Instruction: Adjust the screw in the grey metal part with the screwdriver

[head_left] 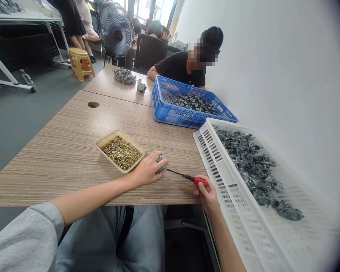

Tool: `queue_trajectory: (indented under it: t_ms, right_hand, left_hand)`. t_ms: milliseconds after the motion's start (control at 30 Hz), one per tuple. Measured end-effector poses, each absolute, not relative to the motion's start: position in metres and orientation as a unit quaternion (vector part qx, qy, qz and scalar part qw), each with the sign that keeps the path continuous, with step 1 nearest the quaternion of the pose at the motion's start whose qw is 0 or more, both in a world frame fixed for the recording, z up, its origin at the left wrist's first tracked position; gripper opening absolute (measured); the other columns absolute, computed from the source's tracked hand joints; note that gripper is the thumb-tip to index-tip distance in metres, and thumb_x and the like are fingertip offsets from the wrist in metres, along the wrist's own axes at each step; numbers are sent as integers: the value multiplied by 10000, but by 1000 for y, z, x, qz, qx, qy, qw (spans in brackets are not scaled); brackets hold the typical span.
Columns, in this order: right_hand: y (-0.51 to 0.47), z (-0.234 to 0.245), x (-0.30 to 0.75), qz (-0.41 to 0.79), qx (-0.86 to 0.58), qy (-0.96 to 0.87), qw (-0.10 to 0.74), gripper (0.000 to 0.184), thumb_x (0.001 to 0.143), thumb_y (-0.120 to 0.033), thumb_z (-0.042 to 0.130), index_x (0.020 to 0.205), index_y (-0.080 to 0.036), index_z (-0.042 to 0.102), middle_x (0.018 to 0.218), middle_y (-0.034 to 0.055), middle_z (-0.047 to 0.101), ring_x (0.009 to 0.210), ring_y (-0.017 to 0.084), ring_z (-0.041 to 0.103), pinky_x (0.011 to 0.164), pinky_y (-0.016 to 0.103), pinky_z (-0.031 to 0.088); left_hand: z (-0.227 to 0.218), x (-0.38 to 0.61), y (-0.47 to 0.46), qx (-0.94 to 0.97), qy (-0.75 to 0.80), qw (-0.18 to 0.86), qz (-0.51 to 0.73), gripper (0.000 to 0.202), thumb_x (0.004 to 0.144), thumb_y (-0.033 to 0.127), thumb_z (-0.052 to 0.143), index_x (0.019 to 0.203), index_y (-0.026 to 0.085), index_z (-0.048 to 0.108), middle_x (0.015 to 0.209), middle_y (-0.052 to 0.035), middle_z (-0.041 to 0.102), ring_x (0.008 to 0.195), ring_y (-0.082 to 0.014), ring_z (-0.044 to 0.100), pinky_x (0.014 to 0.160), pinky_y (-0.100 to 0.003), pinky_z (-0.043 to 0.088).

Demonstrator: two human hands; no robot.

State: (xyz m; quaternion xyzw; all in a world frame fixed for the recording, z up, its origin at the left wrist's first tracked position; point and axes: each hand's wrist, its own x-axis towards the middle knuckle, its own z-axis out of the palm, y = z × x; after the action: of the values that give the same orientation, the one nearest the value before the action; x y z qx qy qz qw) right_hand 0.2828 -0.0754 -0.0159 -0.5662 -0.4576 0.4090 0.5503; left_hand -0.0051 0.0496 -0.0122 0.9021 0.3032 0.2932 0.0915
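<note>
My left hand (147, 170) is closed around a small grey metal part (160, 161) and holds it down on the wooden table (73, 151). My right hand (206, 194) grips a screwdriver (191, 178) by its red handle. Its thin dark shaft points left, with the tip at the metal part. Just left of my left hand sits a shallow beige tray (101, 142) full of small brass screws (121, 152).
A white slotted crate (212, 151) of grey metal parts (252, 166) stands at my right. Behind it is a blue crate (170, 113) with more parts, and a person in black sits at it. Farther back are a parts pile (124, 75), a fan (115, 29) and a yellow stool (79, 62).
</note>
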Motion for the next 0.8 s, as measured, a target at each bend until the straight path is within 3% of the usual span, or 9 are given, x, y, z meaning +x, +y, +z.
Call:
queue_trajectory:
  t_ms: [800]
  right_hand:
    - [-76, -17, 283, 417, -561, -450, 555, 312, 930, -484, 737, 1129, -248, 692, 804, 24, 716, 528, 132, 528, 530, 294, 488]
  left_hand:
    - [-12, -6, 49, 905, 296, 94, 289, 466, 881, 255, 645, 1343, 226, 585, 1395, -162, 474, 1193, -323, 573, 1001, -455, 542]
